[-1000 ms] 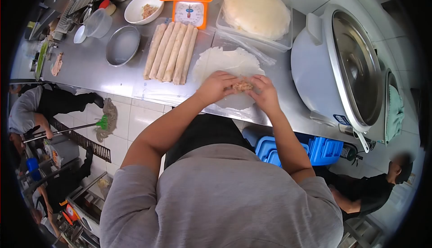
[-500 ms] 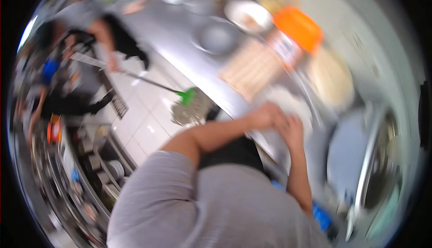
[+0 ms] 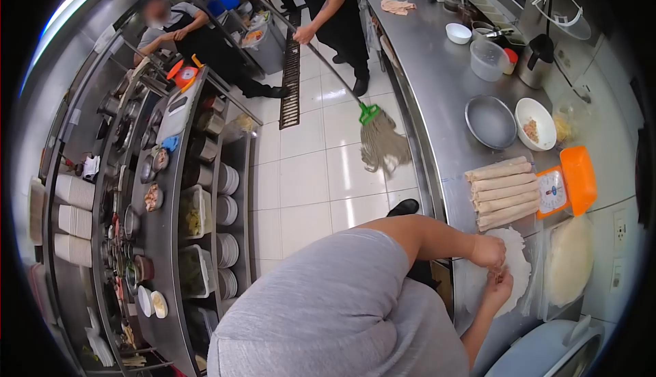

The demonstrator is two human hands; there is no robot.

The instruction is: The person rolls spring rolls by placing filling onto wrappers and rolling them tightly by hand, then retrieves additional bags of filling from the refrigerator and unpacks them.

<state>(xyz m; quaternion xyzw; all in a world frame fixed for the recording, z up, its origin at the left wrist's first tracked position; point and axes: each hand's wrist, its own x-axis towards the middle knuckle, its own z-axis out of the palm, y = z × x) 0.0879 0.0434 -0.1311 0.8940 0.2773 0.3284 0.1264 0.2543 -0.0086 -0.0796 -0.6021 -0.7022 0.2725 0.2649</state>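
Note:
A thin, ragged white sheet (image 3: 518, 267), which looks like a wrapper or dough skin, lies on the steel counter. Both hands meet over its near side. My left hand (image 3: 488, 251) is closed with its fingers pinched downward, and my right hand (image 3: 500, 288) is closed just below, fingertips close to the left ones. What lies between the fingers is too small to make out. Several long pale rolls (image 3: 504, 194) are lined up beyond the sheet. To its right rests a stack of pale round wrappers (image 3: 570, 262) in clear plastic.
An orange kitchen scale (image 3: 552, 191), a white bowl with chopped filling (image 3: 535, 123) and a grey metal bowl (image 3: 490, 122) stand further along the counter. A light-coloured lidded container (image 3: 540, 353) is near my right arm. Behind, a person mops with a green-headed mop (image 3: 384, 141); another stands by shelving.
The view has turned and sharpened, so the counter now sits further right and more of the floor and shelves shows. My hands stay close together over the white sheet.

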